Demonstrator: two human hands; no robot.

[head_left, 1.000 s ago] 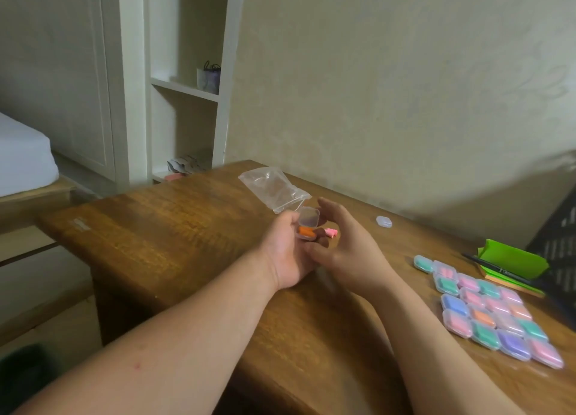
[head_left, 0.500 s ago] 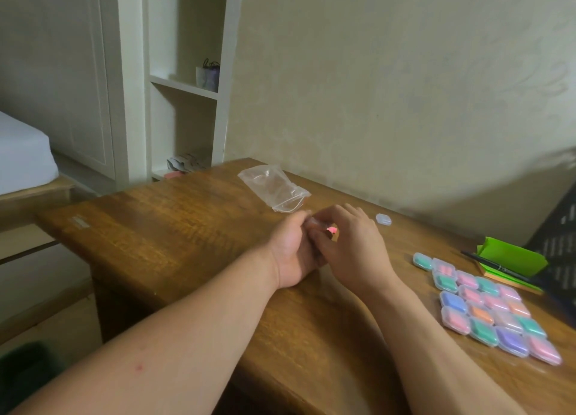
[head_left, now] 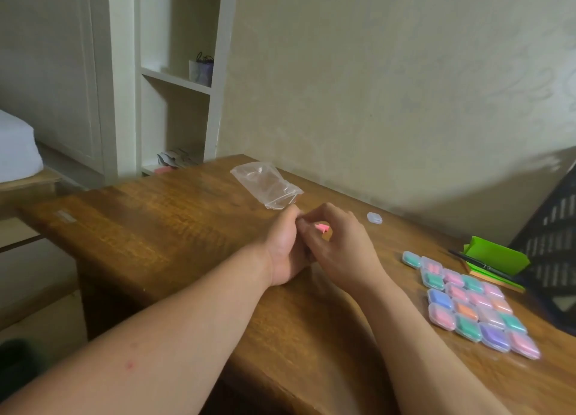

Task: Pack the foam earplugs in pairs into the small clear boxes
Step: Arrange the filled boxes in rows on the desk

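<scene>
You hold both hands together over the table [head_left: 156, 227], just this side of the plastic bag [head_left: 266, 185], so the work sits close and steady under your eyes. Your right hand [head_left: 339, 249] curls its fingers and pinches a pink earplug [head_left: 322, 227], pointed toward your left hand [head_left: 282, 249], likely to feed it into a box cupped there. The left fingers are curled, yet what they grip is hidden, so I cannot tell. The filled boxes [head_left: 467, 302] lie in tidy rows well to your right, out of the way, and one small clear box [head_left: 374, 218] waits near your right hand
</scene>
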